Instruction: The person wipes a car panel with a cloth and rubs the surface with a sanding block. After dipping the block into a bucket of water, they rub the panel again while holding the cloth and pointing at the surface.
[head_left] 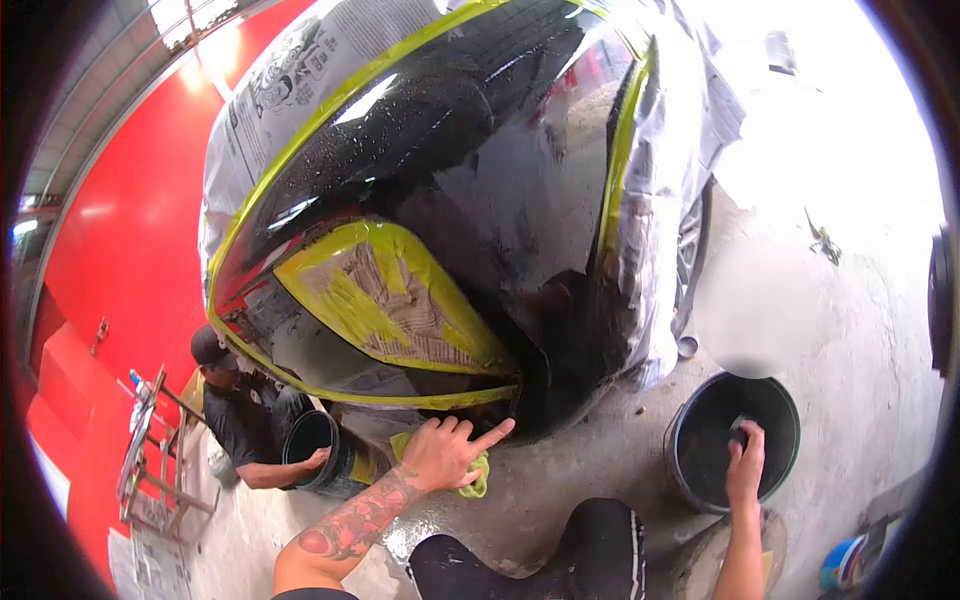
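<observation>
My left hand [446,453] presses a green cloth [474,478] against the lower edge of a wet black car panel [480,190], fingers spread, index finger pointing right. My right hand [746,458] reaches into a black bucket [690,440] at the right, closed around a small dark object that I cannot identify. The panel is bordered with yellow-green masking tape [400,300] and newspaper [290,80]. My dark-trousered knee [600,545] is bent between both arms.
Another person in a dark shirt and cap [235,415] crouches at the left, holding a second black bucket [312,445]. A red wall [130,220] and a wooden frame [150,450] stand at the left. The concrete floor [860,330] extends to the right. A wheel [690,250] is covered in plastic.
</observation>
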